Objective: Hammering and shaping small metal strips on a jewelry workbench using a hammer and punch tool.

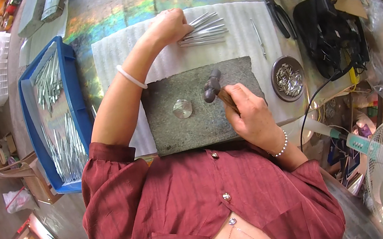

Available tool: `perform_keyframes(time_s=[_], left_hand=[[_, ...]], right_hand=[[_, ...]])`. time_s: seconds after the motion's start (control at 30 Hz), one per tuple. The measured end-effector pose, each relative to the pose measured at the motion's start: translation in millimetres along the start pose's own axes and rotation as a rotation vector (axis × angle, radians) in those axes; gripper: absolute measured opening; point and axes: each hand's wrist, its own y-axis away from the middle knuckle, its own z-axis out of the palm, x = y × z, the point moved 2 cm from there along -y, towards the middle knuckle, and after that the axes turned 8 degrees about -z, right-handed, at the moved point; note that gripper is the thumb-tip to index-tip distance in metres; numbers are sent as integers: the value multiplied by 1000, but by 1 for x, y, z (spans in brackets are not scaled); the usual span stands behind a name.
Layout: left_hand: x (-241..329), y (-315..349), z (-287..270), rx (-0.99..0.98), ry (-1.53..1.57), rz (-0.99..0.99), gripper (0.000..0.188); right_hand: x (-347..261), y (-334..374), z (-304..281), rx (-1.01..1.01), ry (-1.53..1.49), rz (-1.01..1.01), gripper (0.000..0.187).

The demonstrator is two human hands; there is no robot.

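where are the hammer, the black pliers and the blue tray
Hammer (212,87), head view, on its metal head
Black pliers (279,16), head view, on a handle
Blue tray (76,87), head view, on its right wall

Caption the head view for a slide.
Right hand grips a hammer over a dark slab; left hand is at thin metal rods.

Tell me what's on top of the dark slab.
A round, shiny piece lies on the dark slab. A hammer, held in the right grip, shows over the slab; contact is unclear. Whatever sits beneath the piece, hammer and grip is covered.
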Motion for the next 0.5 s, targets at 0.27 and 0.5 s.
perform_keyframes(time_s=[0.27, 0.5], left_hand=[[-12, 7, 15, 316, 118, 84, 24], [-10, 4, -4, -44, 76, 25, 24]], right_hand=[[1, 1, -2, -1, -3, -28, 31], [2, 1, 2, 21, 10, -52, 29]])
